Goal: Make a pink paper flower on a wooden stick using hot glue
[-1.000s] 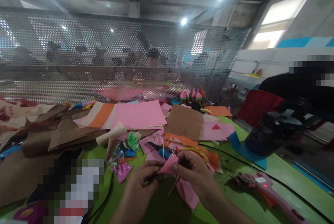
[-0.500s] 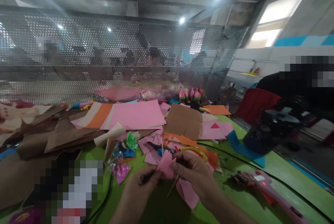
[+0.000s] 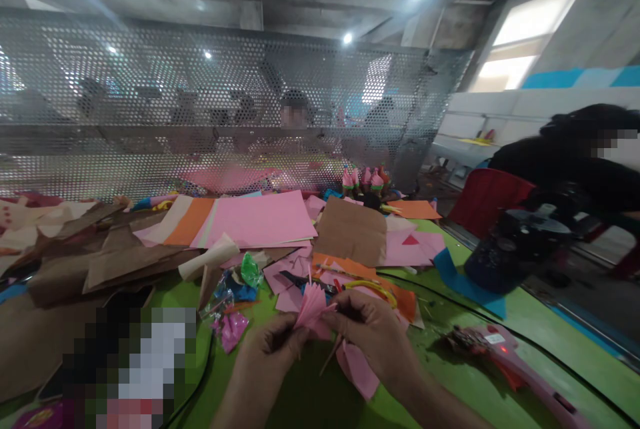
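Observation:
In the head view, a pink pleated paper [image 3: 311, 309] is held low over the green table, its folds fanned out at the top. My left hand [image 3: 273, 349] pinches its left side between thumb and fingers. My right hand [image 3: 373, 329] grips its right edge with thumb and fingertips. A thin stick [image 3: 329, 357] pokes out below my right hand; what holds it is hidden. Under my right hand lies a loose pink paper piece [image 3: 359, 372]. Just behind the pleated paper are a dark pointed blade [image 3: 295, 279] and a yellow handle [image 3: 383, 291], partly covered.
A pink glue gun [image 3: 525, 365] with a lit red light lies at right, near a black cable [image 3: 475, 314]. Pink sheets [image 3: 260, 219], brown paper [image 3: 353, 232] and small plastic bags [image 3: 234, 330] cover the table. A perforated metal screen [image 3: 200, 109] stands behind. One person sits at far right.
The pleated paper has tilted slightly left and its folds have spread wider at the top. Both hands keep their grip in nearly the same place.

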